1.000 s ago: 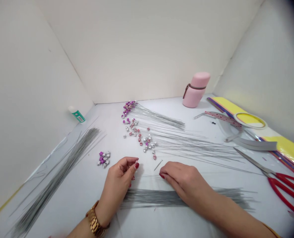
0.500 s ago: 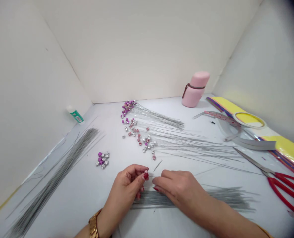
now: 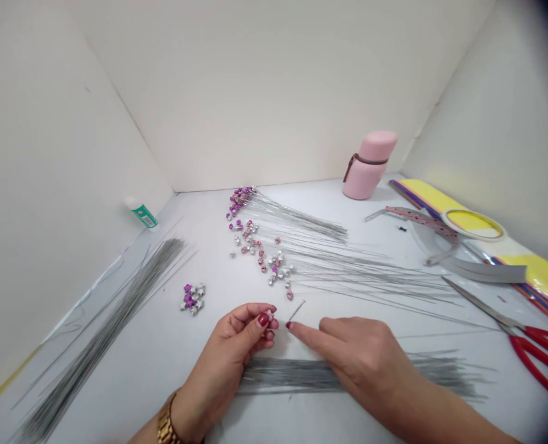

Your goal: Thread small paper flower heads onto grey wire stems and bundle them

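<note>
A small pink star (image 3: 269, 315) is pinched between the thumb and fingers of my left hand (image 3: 239, 336). My right hand (image 3: 361, 348) reaches in from the right, its index finger stretched out beside a short metal pin (image 3: 297, 309) on the table; whether its other fingers hold a wire is too small to tell. Beneath both hands lies a bundle of grey wires (image 3: 292, 376). Just beyond them, silver, pink and purple stars on thin wires (image 3: 361, 268) are spread out. A small pile of purple and silver stars (image 3: 192, 300) sits to the left.
A long wire bundle (image 3: 102, 333) lies at the left, near a glue stick (image 3: 143, 214). Finished-looking star stems (image 3: 297, 220) lie at the back. On the right are a pink bottle (image 3: 368, 166), a tape roll (image 3: 450, 217), grey strips, yellow sheets and red-handled scissors (image 3: 510, 324).
My right hand has moved away from my left, and its index finger now points out at the pin. The pink star shows more clearly in my left fingers. The view has shifted slightly.
</note>
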`<state>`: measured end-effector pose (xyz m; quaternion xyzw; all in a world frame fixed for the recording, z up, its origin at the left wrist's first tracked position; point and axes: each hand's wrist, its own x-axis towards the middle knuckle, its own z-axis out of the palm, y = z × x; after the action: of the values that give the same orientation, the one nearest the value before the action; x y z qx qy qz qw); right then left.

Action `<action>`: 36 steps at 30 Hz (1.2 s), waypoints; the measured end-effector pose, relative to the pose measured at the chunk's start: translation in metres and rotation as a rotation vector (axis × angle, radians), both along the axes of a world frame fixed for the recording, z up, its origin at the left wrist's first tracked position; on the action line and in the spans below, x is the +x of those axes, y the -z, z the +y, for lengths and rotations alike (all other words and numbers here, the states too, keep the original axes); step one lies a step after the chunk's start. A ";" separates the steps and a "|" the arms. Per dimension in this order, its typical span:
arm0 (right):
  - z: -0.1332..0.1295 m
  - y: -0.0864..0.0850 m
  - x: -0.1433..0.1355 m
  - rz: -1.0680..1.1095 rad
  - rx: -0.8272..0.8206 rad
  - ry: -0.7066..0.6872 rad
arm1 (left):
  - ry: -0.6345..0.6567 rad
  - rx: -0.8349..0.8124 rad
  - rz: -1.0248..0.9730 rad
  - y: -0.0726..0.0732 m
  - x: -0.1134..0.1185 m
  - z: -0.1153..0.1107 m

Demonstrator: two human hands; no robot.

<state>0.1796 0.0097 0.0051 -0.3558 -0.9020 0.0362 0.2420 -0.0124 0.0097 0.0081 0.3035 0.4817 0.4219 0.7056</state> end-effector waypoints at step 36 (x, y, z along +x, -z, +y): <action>-0.003 -0.008 -0.005 0.071 -0.088 0.082 | 0.034 0.129 0.264 -0.002 0.003 -0.004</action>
<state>0.1742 0.0071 0.0127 -0.4014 -0.8749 0.0785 0.2592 -0.0096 0.0056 0.0097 0.4094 0.5368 0.3963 0.6222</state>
